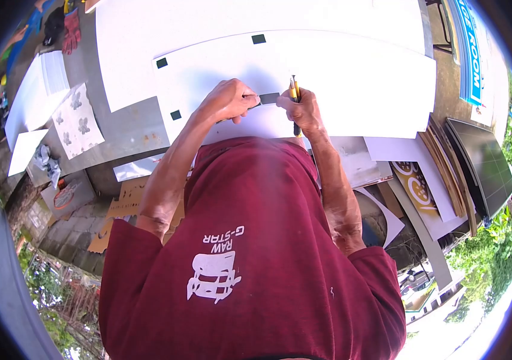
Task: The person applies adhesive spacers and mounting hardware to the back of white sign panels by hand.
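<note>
A white board [358, 84] lies flat before me, with dark green square patches [259, 39] stuck near its edges. Between my hands a short dark strip [270, 98], which looks like tape, lies at the board's near edge. My left hand [230, 101] is closed, its thumb and fingertips pinched at the strip's left end. My right hand [304, 112] is wrapped round a yellow and black utility knife [294, 90], held upright with its tip pointing away from me. The right thumb meets the strip's right end. Fingers partly hide both ends of the strip.
Under the board are a larger white sheet [130, 66] and a grey tabletop [127, 129]. To the left are a patterned sheet [79, 122], stacked white panels [37, 90] and red gloves [71, 31]. Leaning panels [442, 174] and a blue sign [470, 54] stand at right.
</note>
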A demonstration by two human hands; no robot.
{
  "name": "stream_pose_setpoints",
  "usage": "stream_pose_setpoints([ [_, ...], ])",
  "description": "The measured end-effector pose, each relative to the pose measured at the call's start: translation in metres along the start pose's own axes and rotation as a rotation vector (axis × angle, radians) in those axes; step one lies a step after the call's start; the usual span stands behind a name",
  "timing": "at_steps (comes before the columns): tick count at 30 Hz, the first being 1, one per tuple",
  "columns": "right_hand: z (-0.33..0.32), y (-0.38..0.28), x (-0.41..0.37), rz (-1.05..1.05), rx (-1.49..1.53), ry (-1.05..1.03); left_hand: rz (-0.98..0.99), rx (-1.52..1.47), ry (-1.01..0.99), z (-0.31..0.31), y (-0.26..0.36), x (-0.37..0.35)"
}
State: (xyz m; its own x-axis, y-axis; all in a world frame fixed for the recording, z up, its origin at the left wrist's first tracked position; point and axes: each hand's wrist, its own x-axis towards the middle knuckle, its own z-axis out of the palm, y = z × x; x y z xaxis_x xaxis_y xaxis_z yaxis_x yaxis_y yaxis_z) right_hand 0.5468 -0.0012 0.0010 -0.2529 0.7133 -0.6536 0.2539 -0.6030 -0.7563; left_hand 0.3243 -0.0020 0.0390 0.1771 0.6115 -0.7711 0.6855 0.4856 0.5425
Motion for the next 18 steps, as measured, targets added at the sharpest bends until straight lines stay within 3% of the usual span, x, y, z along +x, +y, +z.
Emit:
stream_pose_setpoints([
  [5,0.003,0.013,0.005,0.016,-0.031,0.058,-0.002,0.048,0.186,0.004,-0.001,-0.004],
  [8,0.001,0.018,0.005,0.017,-0.043,0.075,-0.040,-0.085,-0.003,-0.007,0.009,-0.011],
  [18,0.008,0.033,0.019,-0.007,-0.215,0.126,-0.070,0.348,0.218,0.004,0.006,0.012],
])
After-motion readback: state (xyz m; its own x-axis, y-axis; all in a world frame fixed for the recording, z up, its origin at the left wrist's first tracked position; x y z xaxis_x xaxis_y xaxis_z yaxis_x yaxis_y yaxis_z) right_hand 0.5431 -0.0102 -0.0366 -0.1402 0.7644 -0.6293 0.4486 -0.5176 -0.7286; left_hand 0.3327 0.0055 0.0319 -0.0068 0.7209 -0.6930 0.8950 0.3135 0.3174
